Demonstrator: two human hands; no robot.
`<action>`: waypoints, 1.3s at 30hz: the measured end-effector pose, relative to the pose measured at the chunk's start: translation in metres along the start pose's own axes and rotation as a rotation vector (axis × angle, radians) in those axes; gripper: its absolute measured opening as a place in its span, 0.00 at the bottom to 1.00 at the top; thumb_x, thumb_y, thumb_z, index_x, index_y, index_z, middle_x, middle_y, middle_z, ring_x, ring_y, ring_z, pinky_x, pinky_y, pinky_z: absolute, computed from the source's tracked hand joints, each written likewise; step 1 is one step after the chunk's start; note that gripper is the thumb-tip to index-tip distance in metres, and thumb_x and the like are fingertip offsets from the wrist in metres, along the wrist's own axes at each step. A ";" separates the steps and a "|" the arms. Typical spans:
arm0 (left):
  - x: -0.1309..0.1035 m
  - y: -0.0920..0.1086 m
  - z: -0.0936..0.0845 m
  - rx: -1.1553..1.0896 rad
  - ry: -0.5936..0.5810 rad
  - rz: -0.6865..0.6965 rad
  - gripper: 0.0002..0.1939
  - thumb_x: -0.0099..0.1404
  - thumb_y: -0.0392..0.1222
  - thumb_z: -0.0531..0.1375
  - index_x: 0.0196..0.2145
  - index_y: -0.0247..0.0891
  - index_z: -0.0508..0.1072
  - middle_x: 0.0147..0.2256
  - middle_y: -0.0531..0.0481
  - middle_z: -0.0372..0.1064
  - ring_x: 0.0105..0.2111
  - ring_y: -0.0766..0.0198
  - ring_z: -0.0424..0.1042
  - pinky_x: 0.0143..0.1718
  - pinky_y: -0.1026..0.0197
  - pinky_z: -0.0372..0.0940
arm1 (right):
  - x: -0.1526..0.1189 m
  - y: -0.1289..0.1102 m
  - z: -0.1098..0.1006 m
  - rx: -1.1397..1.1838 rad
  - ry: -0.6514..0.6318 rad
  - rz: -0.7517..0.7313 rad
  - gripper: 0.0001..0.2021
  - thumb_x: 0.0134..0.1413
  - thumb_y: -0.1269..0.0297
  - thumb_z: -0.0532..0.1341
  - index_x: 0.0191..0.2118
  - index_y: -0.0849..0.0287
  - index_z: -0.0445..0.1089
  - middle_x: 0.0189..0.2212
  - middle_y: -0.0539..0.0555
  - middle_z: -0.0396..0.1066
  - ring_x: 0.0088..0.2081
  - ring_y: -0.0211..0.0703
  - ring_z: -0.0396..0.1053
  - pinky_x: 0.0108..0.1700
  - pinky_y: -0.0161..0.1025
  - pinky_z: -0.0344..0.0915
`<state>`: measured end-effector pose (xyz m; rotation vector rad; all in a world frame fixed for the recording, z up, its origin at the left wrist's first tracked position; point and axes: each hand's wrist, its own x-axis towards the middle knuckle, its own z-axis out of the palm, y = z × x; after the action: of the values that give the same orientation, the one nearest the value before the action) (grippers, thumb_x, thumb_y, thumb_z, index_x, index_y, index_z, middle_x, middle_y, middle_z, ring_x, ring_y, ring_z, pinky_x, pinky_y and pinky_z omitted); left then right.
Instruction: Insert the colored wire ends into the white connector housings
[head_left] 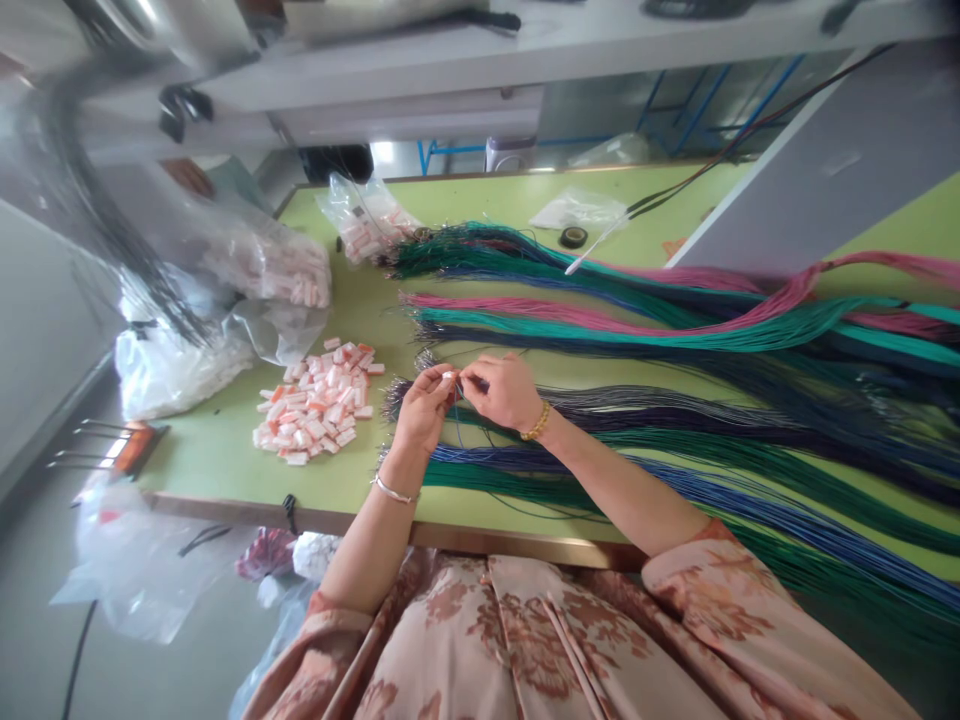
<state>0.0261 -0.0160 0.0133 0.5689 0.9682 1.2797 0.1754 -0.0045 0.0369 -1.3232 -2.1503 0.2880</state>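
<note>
My left hand (424,407) pinches a small white connector (449,375) between thumb and fingers, above the wire ends. Close against it, my right hand (501,391) is closed in a pinch on a thin dark wire (459,408) that hangs down between the hands. Whether the wire sits inside the connector is too small to tell. To the left of my hands lies a loose pile of white and orange connectors (319,405). Bundles of black wires (600,405), blue wires (675,475) and green wires (697,452) run rightward under and beside my right forearm.
Pink wires (540,312) and teal wires (720,338) lie farther back. Bags of connectors (277,265) stand at the left, with an orange pronged holder (133,450) at the table's edge. A tape roll (573,237) lies behind the wires. A grey panel (840,170) rises at right.
</note>
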 end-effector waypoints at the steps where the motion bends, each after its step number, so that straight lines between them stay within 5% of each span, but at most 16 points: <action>1: 0.000 0.000 0.000 0.005 0.002 0.003 0.14 0.51 0.35 0.70 0.36 0.35 0.73 0.34 0.50 0.75 0.31 0.71 0.72 0.37 0.66 0.65 | 0.000 0.000 0.000 0.002 -0.001 -0.002 0.12 0.60 0.63 0.55 0.31 0.58 0.74 0.28 0.51 0.73 0.29 0.36 0.65 0.36 0.39 0.50; 34: -0.003 -0.007 0.008 0.110 0.155 0.151 0.15 0.47 0.39 0.72 0.32 0.35 0.74 0.28 0.52 0.73 0.29 0.70 0.70 0.35 0.66 0.63 | 0.009 -0.004 0.013 -0.103 -0.097 -0.073 0.12 0.60 0.68 0.52 0.30 0.62 0.71 0.29 0.57 0.72 0.30 0.40 0.65 0.38 0.39 0.53; 39: 0.000 -0.002 0.006 0.060 0.150 0.107 0.16 0.46 0.39 0.72 0.33 0.35 0.74 0.29 0.53 0.73 0.26 0.73 0.68 0.32 0.67 0.62 | 0.029 0.017 0.004 0.142 -0.148 -0.066 0.11 0.60 0.65 0.55 0.32 0.61 0.74 0.31 0.54 0.74 0.30 0.38 0.66 0.35 0.35 0.57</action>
<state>0.0322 -0.0152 0.0144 0.5833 1.1160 1.4082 0.1759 0.0288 0.0365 -1.1811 -2.2444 0.5165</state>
